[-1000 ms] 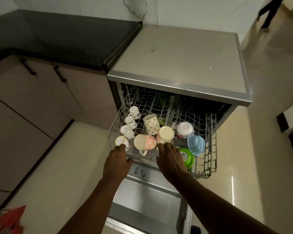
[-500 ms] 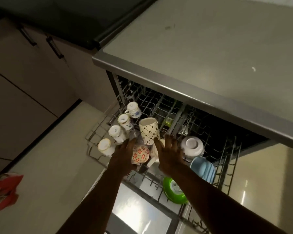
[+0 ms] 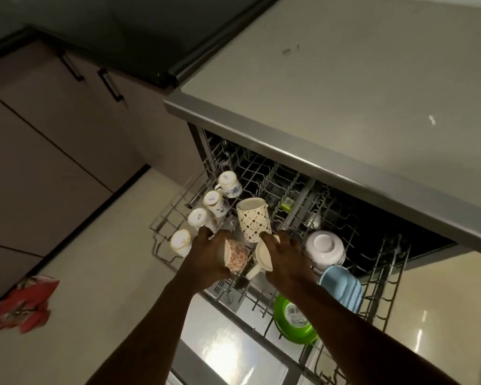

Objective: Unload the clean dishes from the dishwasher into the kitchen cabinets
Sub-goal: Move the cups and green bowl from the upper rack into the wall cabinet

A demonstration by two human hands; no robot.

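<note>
A red cloth thing (image 3: 21,304) is seen lying on the pale floor (image 3: 100,287), low on the left. A dark counter (image 3: 117,29) is seen at the top left. A few marks (image 3: 290,50) are seen on the light top at the right.

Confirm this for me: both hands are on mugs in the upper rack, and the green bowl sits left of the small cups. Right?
Not quite. In the head view the green bowl sits right of the small cups, near the blue bowl. Both hands, left and right, are on mugs.
</note>
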